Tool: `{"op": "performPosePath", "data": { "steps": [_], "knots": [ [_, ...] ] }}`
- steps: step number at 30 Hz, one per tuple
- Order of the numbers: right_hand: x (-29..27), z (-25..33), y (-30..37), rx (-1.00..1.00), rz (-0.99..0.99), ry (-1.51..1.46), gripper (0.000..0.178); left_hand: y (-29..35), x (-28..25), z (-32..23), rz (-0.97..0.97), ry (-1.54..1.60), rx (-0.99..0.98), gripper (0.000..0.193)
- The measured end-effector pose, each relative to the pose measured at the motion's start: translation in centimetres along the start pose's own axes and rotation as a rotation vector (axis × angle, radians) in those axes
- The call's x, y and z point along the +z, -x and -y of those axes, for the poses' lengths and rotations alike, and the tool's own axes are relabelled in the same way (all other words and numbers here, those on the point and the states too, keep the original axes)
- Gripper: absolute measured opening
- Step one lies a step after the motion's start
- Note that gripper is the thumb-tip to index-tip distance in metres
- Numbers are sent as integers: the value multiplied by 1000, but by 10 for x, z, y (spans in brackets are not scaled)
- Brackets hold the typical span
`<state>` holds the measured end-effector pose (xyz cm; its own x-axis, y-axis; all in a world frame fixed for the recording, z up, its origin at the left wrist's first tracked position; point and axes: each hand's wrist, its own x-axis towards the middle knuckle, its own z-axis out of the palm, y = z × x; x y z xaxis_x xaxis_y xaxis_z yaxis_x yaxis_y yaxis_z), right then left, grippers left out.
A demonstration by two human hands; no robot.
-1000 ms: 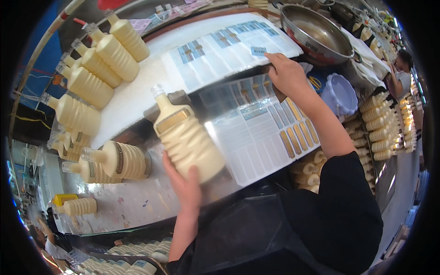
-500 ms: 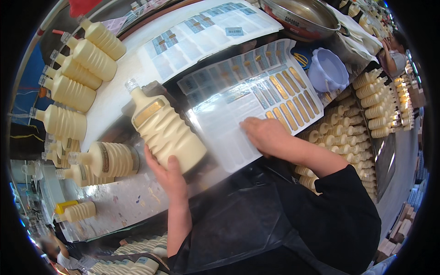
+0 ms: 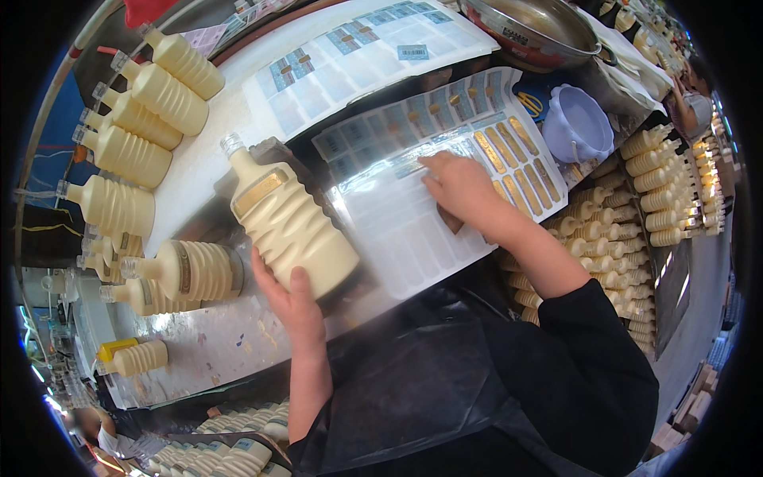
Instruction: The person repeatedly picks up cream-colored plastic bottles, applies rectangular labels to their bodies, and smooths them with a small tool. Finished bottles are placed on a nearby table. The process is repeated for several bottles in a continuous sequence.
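Note:
A cream plastic bottle (image 3: 290, 219) with a rippled body, clear threaded neck and gold label lies tilted on the bench. My left hand (image 3: 292, 306) is closed around its base, thumb on the near side. My right hand (image 3: 461, 187) is over a translucent backing sheet (image 3: 389, 230), fingers curled, with the index fingertip at a blue label strip (image 3: 409, 166). Below those curled fingers juts a small brownish-gold label (image 3: 451, 220), partly hidden by the hand. Rows of gold labels (image 3: 531, 181) remain stuck on the sheet, to the right of my hand.
More bottles (image 3: 163, 95) lie along the left side of the bench. Another label sheet (image 3: 342, 67) is beyond. A metal basin (image 3: 540, 32), lavender bucket (image 3: 572, 123) and yellow-handled scissors (image 3: 530, 104) are at far right. Stacked bottles (image 3: 612, 246) fill the right; other people are at both edges.
My right hand has moved up the sheet toward the blue strips, and a brownish-gold label now shows beneath it. My left hand and the bottle stay nearly in place.

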<state>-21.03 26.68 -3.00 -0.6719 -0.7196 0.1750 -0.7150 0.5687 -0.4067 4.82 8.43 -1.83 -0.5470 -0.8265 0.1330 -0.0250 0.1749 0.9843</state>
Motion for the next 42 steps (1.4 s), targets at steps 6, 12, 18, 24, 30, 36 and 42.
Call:
{"op": "performPosePath", "data": {
  "steps": [6, 12, 18, 24, 30, 36, 42],
  "knots": [
    [-40, -33, -4, 87, -96, 75, 30, 3, -4, 8, -22, -30, 35, 79],
    [-61, -34, 78, -50, 1, 112, 20, 1, 1, 6, -6, 22, 43, 76],
    [-48, -18, 137, -173, 14, 83, 16, 1, 0, 4, -13, 4, 21, 76],
    [-42, -10, 90, -170, -89, -8, 21, -1, -2, -1, 7, 38, -19, 76],
    [-17, -17, -15, -256, -262, -4, 27, 0, -5, 2, 35, -11, 10, 75],
    [3, 2, -98, -186, -115, 176, 19, 2, -3, -2, 8, -9, 9, 80],
    [15, -14, -127, -222, 68, 452, 13, 0, -3, 3, -4, 32, -10, 79]
  ]
}}
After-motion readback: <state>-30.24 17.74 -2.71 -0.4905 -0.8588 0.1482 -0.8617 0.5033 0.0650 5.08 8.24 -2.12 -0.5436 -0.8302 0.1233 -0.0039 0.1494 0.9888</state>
